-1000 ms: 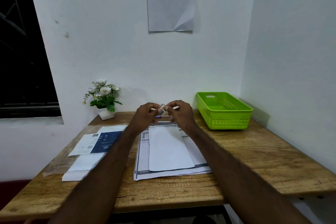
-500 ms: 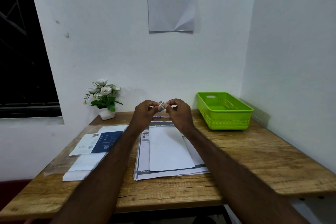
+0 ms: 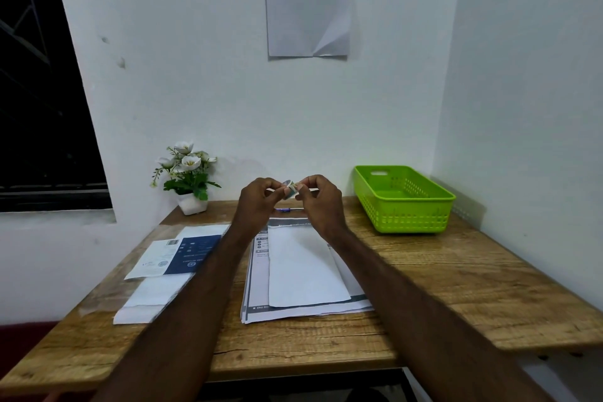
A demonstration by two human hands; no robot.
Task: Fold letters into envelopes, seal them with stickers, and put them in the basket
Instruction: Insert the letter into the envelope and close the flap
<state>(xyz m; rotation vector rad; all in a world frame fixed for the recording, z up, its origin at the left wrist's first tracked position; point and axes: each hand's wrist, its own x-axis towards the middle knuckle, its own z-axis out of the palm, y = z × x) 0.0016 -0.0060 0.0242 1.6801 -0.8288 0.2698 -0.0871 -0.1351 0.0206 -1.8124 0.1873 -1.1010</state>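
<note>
fingers: both hands are pinching a small sticker piece [image 3: 289,189] between thumb and fingertips, curled in tight; left hand [image 3: 257,202] at 9 o'clock of it, right hand [image 3: 321,202] at 3 o'clock.
why held so: looks like they are peeling a sticker off its backing, raised above the worktop [image 3: 456,287] so both thumbs are getting at the edge. Too small to tell whether it is already coming free.
envelope: white envelope [image 3: 303,266] is lying flat on a stack of printed letters [image 3: 257,290], directly at 6 o'clock of the hands, probably waiting for the seal.
spare paper: more envelopes and a blue-and-white sheet [image 3: 182,254] are sitting at 8 o'clock, apart from the stack.
basket: green basket [image 3: 404,202] is standing at 3 o'clock near the wall corner; nothing is showing inside from this angle.
other: pen [image 3: 288,209] is lying just beyond the stack; flower pot [image 3: 191,179] at 10 o'clock.
progress: sealing step, judging by the layout; nothing is binned yet.
</note>
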